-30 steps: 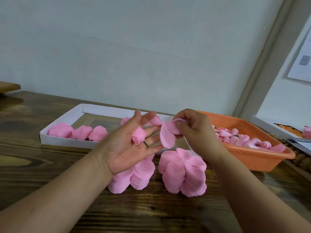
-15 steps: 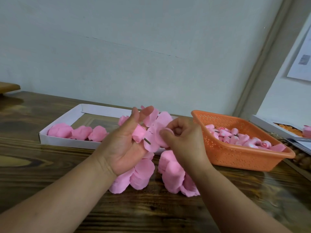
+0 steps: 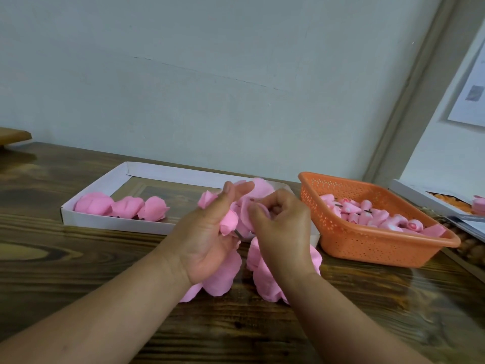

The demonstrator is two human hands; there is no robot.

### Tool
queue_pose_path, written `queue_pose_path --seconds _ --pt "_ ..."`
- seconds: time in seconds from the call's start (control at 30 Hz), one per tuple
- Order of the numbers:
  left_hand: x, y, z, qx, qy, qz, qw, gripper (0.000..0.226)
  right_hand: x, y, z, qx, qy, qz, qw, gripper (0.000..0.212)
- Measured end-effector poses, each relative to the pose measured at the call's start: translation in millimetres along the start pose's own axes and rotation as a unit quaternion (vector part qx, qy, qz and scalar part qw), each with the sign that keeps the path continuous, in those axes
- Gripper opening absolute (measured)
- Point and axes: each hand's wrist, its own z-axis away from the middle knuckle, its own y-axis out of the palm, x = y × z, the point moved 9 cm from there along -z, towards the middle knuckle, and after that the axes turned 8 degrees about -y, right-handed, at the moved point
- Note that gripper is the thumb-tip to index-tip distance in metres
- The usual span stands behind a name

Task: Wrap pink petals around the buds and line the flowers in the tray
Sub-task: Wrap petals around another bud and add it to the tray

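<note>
You're at a dark, knotty wooden table (image 3: 78, 258) set against a pale grey-green wall (image 3: 210, 74). Closest to you, two heaps of loose pink fabric petals (image 3: 225, 274) lie on the wood, partly hidden under your wrists. Just above them, your left hand (image 3: 204, 240) is palm up, a small pink bud on a dark stem (image 3: 228, 225) caught between its fingers, which are only loosely curled; a second bud tip (image 3: 206, 199) pokes out beyond the knuckles. Your right hand (image 3: 280, 227) meets it, fingers bunched and pinching a round pink petal (image 3: 246, 214) against that bud. How far the petal wraps round is hard to make out, since your fingers cover the join.

Behind your hands lies the shallow white cardboard tray (image 3: 115, 223), its right end blocked from view; three finished pink flowers (image 3: 120, 207) sit in a row at its left end. To the right, an orange perforated plastic basket (image 3: 367, 243) holds a jumble of pink buds (image 3: 367, 211). At the far right edge, another white box (image 3: 412, 190) with something orange inside is cut off.
</note>
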Motion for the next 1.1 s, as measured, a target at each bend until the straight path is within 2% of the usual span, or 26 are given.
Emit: queue_pose_path --seconds 0.07,0.17,0.23,0.33,0.43,0.53,0.67,0.83,0.97,1.1 --pt "-2.3 -3.8 1.2 -0.028 0.007 -0.031 0.999 0.034 1.9 2.3 2.7 0.039 -0.015 0.024 0.999 0.017" --pt "-2.5 -1.7 4.5 -0.041 0.007 -0.114 0.993 0.034 21.3 -21.9 -6.1 0.0 -0.091 0.054 0.994 0.012" --pt "-1.7 2.8 7.9 -0.042 0.007 -0.174 0.984 0.031 40.7 -29.5 -15.0 0.02 -0.138 0.034 0.99 0.01" --pt "1.8 4.2 10.4 -0.05 0.001 -0.267 0.962 0.037 60.7 -9.5 -17.4 0.18 -0.172 0.055 0.967 0.02" --pt "1.5 6.0 12.0 -0.052 0.005 -0.341 0.939 0.026 65.0 14.5 -11.5 0.335 -0.175 0.101 0.92 0.035" --pt "-0.8 10.5 12.4 -0.053 0.025 -0.389 0.919 0.017 64.0 27.4 -7.8 0.416 -0.178 0.129 0.883 0.03" --pt "3.1 11.8 12.9 -0.04 0.022 -0.385 0.922 0.02 66.8 29.6 -7.7 0.454 -0.163 0.081 0.872 0.018" --pt "7.8 15.5 13.4 -0.004 -0.006 -0.375 0.927 0.011 69.0 34.7 -3.6 0.493 -0.181 0.103 0.844 0.015" --pt "10.8 15.1 13.9 0.006 -0.031 -0.389 0.921 0.036 73.2 36.1 -0.6 0.482 -0.209 0.135 0.84 0.003" --pt "14.0 12.6 12.6 0.01 -0.04 -0.396 0.917 0.04 74.5 37.8 7.0 0.462 -0.244 0.164 0.837 0.005"
